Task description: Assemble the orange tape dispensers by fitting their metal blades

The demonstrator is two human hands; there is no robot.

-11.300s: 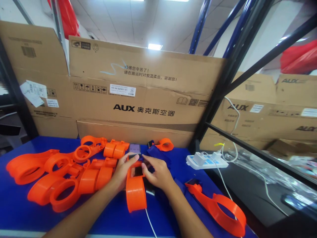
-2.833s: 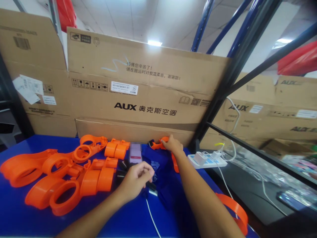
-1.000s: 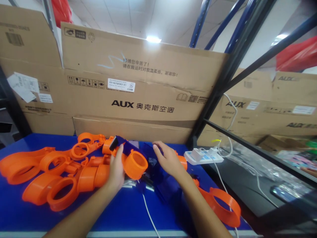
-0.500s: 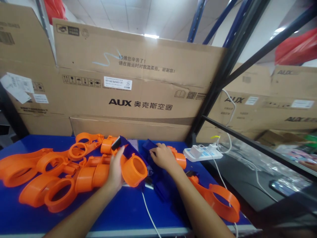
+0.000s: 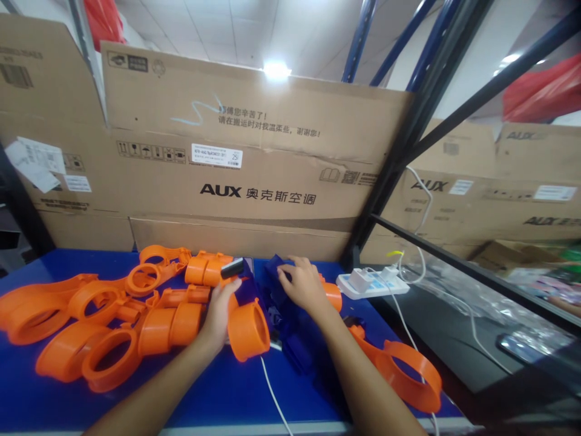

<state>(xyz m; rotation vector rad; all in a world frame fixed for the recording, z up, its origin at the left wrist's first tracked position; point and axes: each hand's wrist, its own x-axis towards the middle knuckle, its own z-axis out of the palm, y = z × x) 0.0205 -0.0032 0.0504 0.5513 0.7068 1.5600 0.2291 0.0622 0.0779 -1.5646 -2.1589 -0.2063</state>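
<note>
My left hand grips an orange and dark blue plastic part with a wide round orange end, resting it low over the blue table. A black-tipped piece sticks up above that hand. My right hand lies on a dark blue plastic piece just right of it, fingers curled over its top. An orange part sits just behind my right wrist.
Several orange ring-shaped parts lie heaped on the left of the table. Another long orange part lies at the right edge. A white power strip with cables sits at the right. Cardboard boxes wall the back.
My left hand has lowered and tilted the orange and blue part toward the table. My right hand stayed on the dark blue piece, shifting slightly.
</note>
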